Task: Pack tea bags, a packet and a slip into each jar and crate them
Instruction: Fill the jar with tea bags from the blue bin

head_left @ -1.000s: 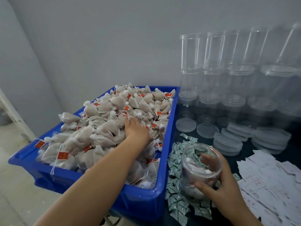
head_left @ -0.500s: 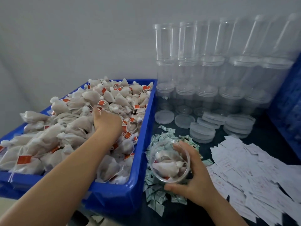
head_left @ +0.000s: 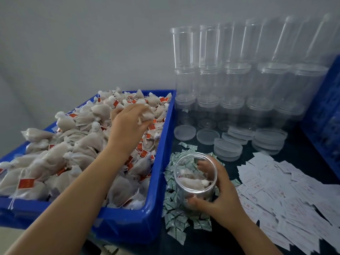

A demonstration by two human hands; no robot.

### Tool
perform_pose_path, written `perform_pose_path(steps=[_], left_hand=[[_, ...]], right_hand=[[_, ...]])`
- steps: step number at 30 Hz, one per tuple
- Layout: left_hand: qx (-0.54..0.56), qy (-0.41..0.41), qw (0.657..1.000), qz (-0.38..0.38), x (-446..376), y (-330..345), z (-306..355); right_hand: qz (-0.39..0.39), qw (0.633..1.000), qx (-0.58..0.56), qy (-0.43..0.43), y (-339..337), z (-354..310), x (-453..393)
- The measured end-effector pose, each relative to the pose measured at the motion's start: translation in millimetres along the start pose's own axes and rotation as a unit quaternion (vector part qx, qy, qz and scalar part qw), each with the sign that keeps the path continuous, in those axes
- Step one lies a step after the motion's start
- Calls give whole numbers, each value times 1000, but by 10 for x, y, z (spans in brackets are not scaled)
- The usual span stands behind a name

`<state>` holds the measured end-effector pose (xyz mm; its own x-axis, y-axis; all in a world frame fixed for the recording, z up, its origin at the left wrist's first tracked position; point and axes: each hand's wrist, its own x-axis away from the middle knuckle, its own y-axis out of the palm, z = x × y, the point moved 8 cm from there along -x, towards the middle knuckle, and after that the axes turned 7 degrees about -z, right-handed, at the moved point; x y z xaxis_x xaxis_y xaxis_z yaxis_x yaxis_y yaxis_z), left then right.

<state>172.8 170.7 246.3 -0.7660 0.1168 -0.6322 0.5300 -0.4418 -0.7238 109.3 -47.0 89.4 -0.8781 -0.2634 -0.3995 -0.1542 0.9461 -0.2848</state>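
- Lifting a tea bag (head_left: 147,115) out of the bin (head_left: 158,214), your left hand (head_left: 127,124) now sits raised above the heap with fingers curled round the bag; half a second ago it lay flat, dug into the pile.
- The hand has also swung right, toward the bin's right wall, so the bag is, I judge, on its way to the jar (head_left: 195,179).
- Your right hand (head_left: 219,192) still clamps the jar, thumb on the near side, fingers wrapped round the far side.
- The jar stands upright on the packets (head_left: 174,219), just right of the bin, in the same spot as before.
- It already holds a few bags, low down, with plenty of room above; this is an early fill step.
- The slips (head_left: 276,199) lie spread to the right, untouched; neither a packet nor a slip shows inside the jar.
- Lids (head_left: 228,149) and empty jars (head_left: 209,85) wait at the far side.
- The blue crate (head_left: 327,115) at the far right edge is partly out of view; crating looks well off yet.
- Mind the strings: the bag's tag may drag a neighbour up with it.
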Motion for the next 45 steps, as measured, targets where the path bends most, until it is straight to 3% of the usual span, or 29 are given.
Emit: perform_pose_path(steps=[6, 19, 32, 45], left_hand=[[157, 99, 983, -5, 36, -84, 275], [383, 109, 902, -167, 162, 146, 627], [470, 151, 832, -254, 252, 165, 834], [368, 132, 852, -347, 370, 493, 859]], right_hand=[[1, 1000, -9, 11, -7, 78, -7], [16, 1000, -6, 25, -28, 125, -21], [12, 1000, -12, 25, -24, 122, -17], [12, 1000, -15, 17, -23, 63, -35]])
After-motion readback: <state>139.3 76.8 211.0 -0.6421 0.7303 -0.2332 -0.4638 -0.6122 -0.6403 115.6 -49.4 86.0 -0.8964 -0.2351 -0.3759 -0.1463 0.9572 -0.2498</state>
